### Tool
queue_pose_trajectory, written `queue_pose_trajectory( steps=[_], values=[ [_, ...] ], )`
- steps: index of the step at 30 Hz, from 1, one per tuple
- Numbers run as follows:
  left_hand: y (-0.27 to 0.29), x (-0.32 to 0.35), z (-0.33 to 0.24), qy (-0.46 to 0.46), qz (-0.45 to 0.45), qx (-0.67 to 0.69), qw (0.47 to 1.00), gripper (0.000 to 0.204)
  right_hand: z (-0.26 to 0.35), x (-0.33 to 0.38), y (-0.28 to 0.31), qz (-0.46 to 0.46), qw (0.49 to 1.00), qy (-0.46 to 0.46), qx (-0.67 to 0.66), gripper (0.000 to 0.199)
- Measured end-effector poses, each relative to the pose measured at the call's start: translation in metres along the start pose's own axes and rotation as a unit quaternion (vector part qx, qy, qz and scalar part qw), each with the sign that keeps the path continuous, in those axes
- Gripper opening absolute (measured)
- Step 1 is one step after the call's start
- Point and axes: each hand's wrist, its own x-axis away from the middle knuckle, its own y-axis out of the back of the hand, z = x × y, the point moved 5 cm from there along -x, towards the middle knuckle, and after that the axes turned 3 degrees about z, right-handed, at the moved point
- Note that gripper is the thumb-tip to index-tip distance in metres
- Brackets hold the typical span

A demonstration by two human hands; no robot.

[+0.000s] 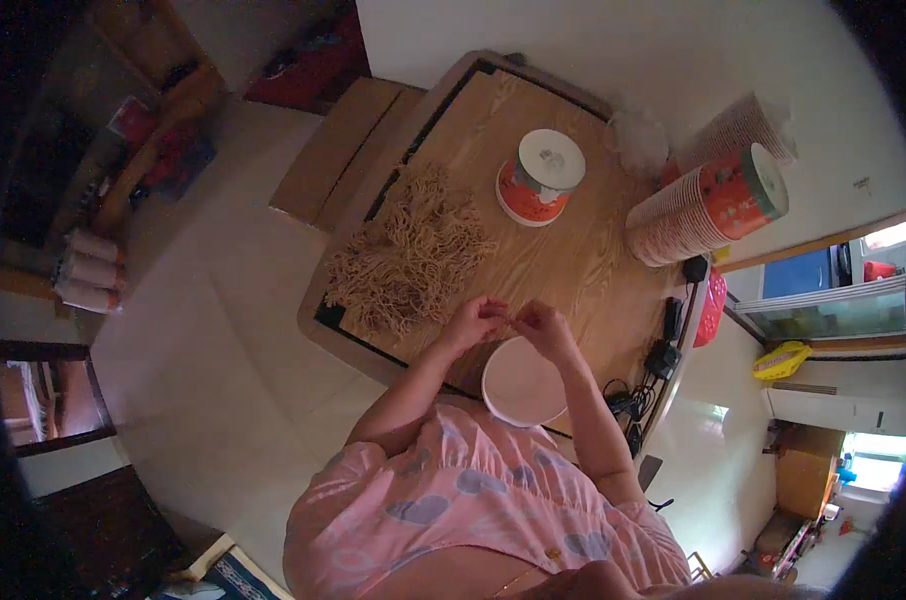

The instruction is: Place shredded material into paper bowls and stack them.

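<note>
My left hand (481,322) and my right hand (541,328) meet above the near part of the table, fingertips pinched close together. Whatever lies between them is too small to make out. Just below my right hand a round white tub (526,385) stands close to my body, its wide opening facing up. Beside my left hand spreads a tangled heap of tan cords (413,255). Farther back, an orange and green paper bucket (539,190) rests upside down with its white base on top.
Tall stacks of nested paper buckets (693,205) lean at the table's right side, beside a clear plastic bag (641,140). Black adapters and cables (638,395) line the right edge of the wood-grain table (593,290). Flattened cardboard (343,150) lies beyond the left edge.
</note>
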Motion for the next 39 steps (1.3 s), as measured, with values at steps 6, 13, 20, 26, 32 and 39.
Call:
queue_pose_trajectory(
  steps=[6,13,20,26,32,39],
  values=[
    [0.001,0.002,-0.006,0.012,-0.015,-0.018,1.000,0.025,-0.003,0.000,0.001,0.009,1.000,-0.002,0.030,0.011],
    [0.003,-0.004,0.005,-0.048,-0.007,-0.010,0.999,0.019,-0.005,-0.001,0.001,0.000,0.998,0.011,0.059,0.010],
    [0.004,-0.012,0.017,-0.044,-0.022,-0.075,0.996,0.018,-0.006,0.000,0.000,0.004,0.998,-0.016,0.056,0.011],
    [0.000,-0.007,0.002,-0.067,-0.019,-0.129,0.989,0.018,0.001,0.001,-0.001,0.014,0.998,-0.013,0.063,0.012],
    [-0.001,-0.002,-0.004,-0.025,-0.033,-0.085,0.996,0.017,0.000,0.001,-0.001,0.001,0.999,-0.012,0.047,0.014],
    [0.005,-0.007,0.007,-0.029,-0.067,-0.102,0.992,0.015,0.003,0.002,0.000,-0.026,0.998,-0.006,0.049,0.014]
  ],
)
